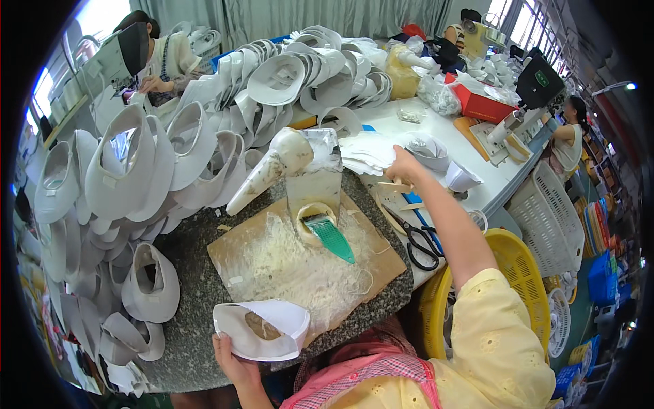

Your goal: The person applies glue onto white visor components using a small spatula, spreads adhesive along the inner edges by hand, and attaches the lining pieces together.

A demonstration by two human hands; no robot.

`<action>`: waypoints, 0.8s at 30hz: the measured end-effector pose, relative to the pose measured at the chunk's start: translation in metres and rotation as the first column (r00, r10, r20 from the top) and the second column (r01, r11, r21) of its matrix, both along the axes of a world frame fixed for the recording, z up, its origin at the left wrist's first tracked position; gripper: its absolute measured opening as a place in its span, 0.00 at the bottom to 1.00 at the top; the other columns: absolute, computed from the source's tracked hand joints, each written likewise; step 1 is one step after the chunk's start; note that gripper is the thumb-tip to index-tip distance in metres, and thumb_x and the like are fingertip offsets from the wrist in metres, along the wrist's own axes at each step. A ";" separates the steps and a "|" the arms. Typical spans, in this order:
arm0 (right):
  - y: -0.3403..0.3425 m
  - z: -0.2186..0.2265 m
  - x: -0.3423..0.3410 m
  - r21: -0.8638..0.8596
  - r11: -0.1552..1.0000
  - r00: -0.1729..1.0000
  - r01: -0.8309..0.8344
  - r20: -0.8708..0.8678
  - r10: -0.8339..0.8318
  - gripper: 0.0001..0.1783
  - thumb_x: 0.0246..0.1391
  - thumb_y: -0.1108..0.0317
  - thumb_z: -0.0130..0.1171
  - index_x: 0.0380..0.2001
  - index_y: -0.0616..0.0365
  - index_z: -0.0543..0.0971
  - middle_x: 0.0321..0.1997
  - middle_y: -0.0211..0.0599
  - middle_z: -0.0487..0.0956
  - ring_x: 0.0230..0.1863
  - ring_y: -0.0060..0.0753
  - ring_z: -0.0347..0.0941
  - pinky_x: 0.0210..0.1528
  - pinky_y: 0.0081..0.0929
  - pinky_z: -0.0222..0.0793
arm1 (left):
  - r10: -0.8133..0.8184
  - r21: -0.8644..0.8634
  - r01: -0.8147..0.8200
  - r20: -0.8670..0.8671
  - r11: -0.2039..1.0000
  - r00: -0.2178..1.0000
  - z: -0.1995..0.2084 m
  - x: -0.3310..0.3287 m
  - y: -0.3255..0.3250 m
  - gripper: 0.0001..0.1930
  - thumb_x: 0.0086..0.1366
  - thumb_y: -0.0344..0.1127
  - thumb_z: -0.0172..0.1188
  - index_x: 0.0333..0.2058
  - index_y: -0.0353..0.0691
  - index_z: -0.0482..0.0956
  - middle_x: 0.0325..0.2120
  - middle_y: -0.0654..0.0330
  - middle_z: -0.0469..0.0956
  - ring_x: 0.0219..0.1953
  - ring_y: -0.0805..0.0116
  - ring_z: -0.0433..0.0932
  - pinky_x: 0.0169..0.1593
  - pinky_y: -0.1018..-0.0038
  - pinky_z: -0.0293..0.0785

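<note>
My left hand (235, 361) grips the left edge of a white sun visor (286, 330) at the front of the worktop. My right hand (406, 170) reaches out to the far right, its fingertips at a pile of flat white pieces (371, 151). A light wooden stick (394, 186) pokes out from under that palm. Between my hands a green brush (332, 240) leans in a round pot (315, 217) crusted with paste. Behind the pot rises a pasty metal block (312, 178), with a white tapered form (274, 167) mounted on it.
Finished-looking white visors (122, 163) are heaped along the left, with more visors (306, 71) at the back. Black-handled scissors (417, 245) lie right of the paste-covered board (272, 252). A yellow basket (524, 273) stands at my right. Other people sit at machines farther off.
</note>
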State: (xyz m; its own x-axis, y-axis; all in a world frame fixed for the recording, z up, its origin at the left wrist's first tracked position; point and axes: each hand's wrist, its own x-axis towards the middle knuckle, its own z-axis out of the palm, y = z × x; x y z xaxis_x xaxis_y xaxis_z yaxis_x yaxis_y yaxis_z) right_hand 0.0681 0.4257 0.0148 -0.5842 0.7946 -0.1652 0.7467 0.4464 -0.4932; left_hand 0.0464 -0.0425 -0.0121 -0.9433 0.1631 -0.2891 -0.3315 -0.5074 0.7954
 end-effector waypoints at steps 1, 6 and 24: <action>-0.001 0.004 0.000 -0.039 0.998 0.999 -0.052 -0.007 0.052 0.46 0.20 0.70 0.58 0.51 0.62 0.52 0.33 0.53 0.71 0.34 0.44 0.69 0.37 0.27 0.64 | 0.002 0.002 -0.002 0.004 1.000 1.000 0.000 0.000 -0.001 0.05 0.55 0.30 0.43 0.32 0.38 0.64 0.32 0.61 0.68 0.35 0.72 0.68 0.39 0.75 0.66; -0.035 0.007 0.035 0.078 0.968 0.939 -0.237 0.272 0.208 0.52 0.24 0.72 0.55 0.55 0.53 0.39 0.29 0.53 0.71 0.31 0.46 0.68 0.35 0.29 0.63 | 0.049 0.001 -0.049 0.004 0.999 0.999 0.000 -0.001 -0.007 0.06 0.55 0.31 0.44 0.33 0.38 0.63 0.32 0.61 0.68 0.36 0.71 0.68 0.39 0.74 0.66; -0.047 -0.012 0.054 0.318 0.730 0.754 -0.605 -0.067 0.654 0.24 0.27 0.67 0.58 0.36 0.52 0.67 0.34 0.37 0.68 0.37 0.37 0.65 0.39 0.27 0.62 | -0.005 0.004 0.005 -0.022 1.000 1.000 -0.007 0.006 -0.007 0.11 0.55 0.32 0.44 0.37 0.39 0.64 0.35 0.61 0.68 0.39 0.70 0.68 0.42 0.74 0.65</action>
